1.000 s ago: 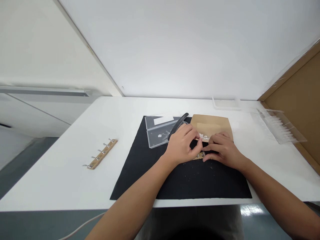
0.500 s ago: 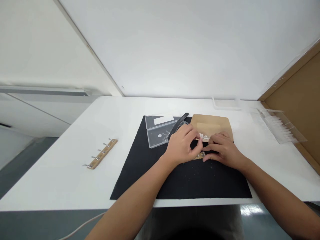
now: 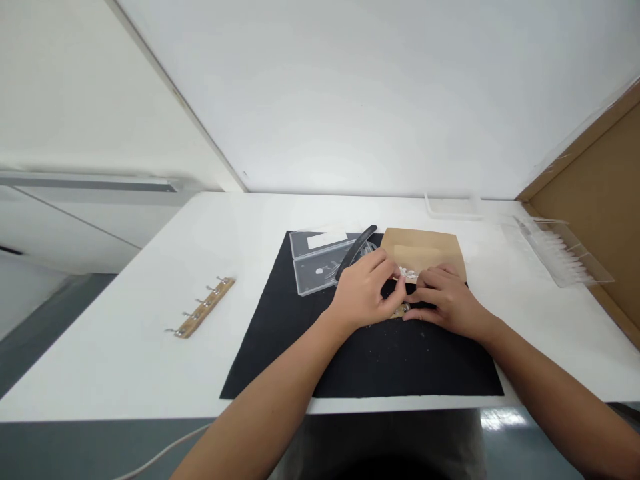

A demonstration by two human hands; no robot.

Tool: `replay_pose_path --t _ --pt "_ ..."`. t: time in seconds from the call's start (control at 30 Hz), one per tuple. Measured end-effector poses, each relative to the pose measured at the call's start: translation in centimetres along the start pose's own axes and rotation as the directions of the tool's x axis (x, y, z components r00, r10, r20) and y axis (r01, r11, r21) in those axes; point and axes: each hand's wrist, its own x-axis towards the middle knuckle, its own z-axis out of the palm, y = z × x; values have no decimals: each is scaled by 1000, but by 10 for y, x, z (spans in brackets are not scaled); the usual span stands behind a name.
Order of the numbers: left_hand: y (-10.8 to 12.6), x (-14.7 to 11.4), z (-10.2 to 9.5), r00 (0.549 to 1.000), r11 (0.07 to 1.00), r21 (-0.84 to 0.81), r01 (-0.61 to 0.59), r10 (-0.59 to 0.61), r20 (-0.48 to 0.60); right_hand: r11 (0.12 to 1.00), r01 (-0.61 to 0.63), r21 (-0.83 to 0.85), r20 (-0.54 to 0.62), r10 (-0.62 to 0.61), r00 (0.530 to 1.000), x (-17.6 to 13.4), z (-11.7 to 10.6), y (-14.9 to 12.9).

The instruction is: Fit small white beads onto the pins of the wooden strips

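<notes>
On the left part of the white counter there lay a wooden strip, set slantwise, with small metal fittings along it. A transparent case was lying open near the far left corner of the black mat. Near the white wall stood a shallow clear container. At the right, white pieces lay in rows near an upright brown board. Below, a pale cable crossed over the grey floor.

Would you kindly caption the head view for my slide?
Left hand and right hand at a partly hidden wooden strip on a black mat.
</notes>
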Motion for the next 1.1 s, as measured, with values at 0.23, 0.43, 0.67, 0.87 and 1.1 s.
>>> replay_pose_path --t 0.23,0.43,0.67,0.87,1.1 --pt "0 0 0 1000 1000 -9 12 -12 9 1000 -3 -15 8 3 1000 0 -2 -1" --pt "-1 -1 1 1000 1000 -5 6 -6 1 1000 -3 -11 6 3 1000 0 -3 -2" --pt "-1 -1 1 1000 1000 6 15 -15 7 1000 -12 -13 24 13 1000 0 -1 0" --pt "-1 -1 3 1000 1000 -2 17 -17 8 1000 -21 11 26 20 999 -1 2 0" --pt "-1 -2 3 1000 1000 -2 8 -8 5 1000 -13 13 31 12 999 0 2 0"
